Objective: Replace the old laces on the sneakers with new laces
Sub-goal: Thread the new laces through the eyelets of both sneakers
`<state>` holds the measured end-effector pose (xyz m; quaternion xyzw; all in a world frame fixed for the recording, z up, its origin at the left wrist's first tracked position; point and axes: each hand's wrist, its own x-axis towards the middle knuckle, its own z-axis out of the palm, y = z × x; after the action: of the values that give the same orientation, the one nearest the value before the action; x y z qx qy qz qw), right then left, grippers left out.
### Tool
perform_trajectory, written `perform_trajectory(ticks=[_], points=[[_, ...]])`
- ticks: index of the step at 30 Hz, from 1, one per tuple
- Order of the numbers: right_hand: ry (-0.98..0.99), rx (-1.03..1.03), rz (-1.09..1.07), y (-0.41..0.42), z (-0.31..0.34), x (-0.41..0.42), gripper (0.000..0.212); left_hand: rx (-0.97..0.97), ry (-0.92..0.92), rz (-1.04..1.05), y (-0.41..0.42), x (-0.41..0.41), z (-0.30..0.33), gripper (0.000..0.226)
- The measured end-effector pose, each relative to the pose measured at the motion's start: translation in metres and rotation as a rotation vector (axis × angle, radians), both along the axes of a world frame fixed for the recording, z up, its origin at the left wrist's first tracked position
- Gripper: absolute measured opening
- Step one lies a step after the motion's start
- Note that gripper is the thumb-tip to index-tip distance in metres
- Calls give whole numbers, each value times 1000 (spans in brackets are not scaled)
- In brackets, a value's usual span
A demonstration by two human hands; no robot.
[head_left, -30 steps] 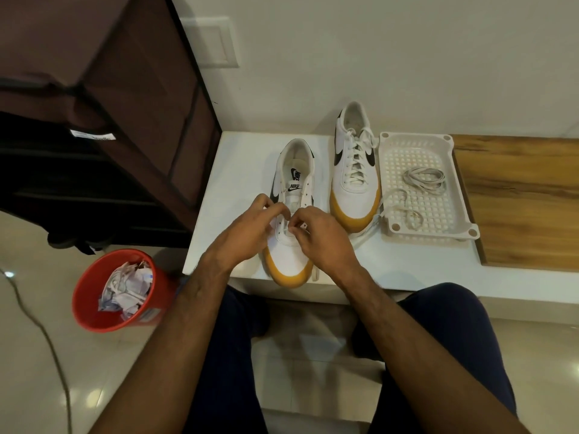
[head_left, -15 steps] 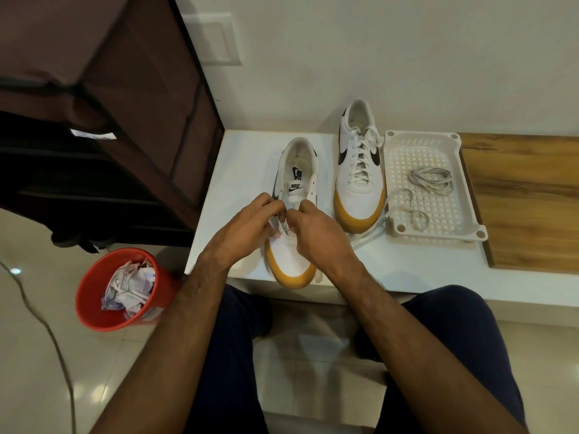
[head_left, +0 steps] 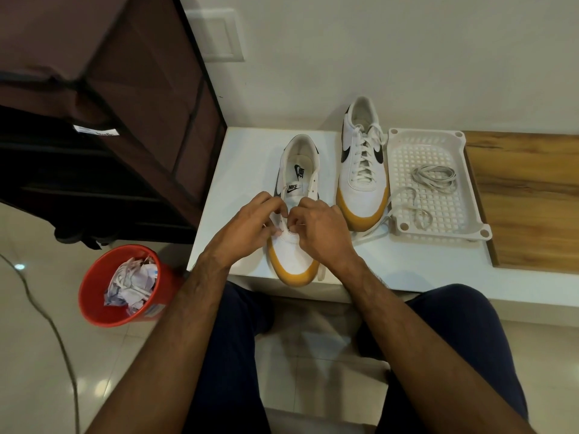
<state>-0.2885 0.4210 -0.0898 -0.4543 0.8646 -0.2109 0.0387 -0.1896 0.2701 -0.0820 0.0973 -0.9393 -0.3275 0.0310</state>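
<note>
Two white sneakers with black swooshes and yellow toe rims stand on a white bench (head_left: 244, 170). The near sneaker (head_left: 294, 255) has bare upper eyelets. My left hand (head_left: 247, 223) and my right hand (head_left: 319, 233) meet over its lowest eyelets, fingers curled and pinching a thin white lace (head_left: 321, 272), one end of which hangs off the bench edge. The far sneaker (head_left: 363, 170) is fully laced. A coiled lace (head_left: 435, 178) lies in the white perforated tray (head_left: 470, 183), and another loose lace (head_left: 407, 198) trails from the tray onto the bench.
A red bucket (head_left: 94, 296) of crumpled paper stands on the tiled floor at the left. A dark brown fabric shoe rack (head_left: 109, 104) rises beside the bench. A wooden surface (head_left: 532, 198) lies right of the tray. A cable (head_left: 47, 314) runs across the floor.
Both hands stayed on the near sneaker's lower eyelets, with only small finger movements on the lace. The view shifted slightly.
</note>
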Motion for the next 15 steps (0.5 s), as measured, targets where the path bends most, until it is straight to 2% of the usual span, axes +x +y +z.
perform_trajectory(ticks=[7,12,15], points=[[-101,-10,-43,0,-4,-1,12,-13,-19,-13,-3,2,-1,36],[-202,98,50,-2,8,-14,7,-75,-11,-33,-3,2,-5,35],[-176,158,80,-6,13,-17,8,-136,-5,-44,-2,0,-7,39]])
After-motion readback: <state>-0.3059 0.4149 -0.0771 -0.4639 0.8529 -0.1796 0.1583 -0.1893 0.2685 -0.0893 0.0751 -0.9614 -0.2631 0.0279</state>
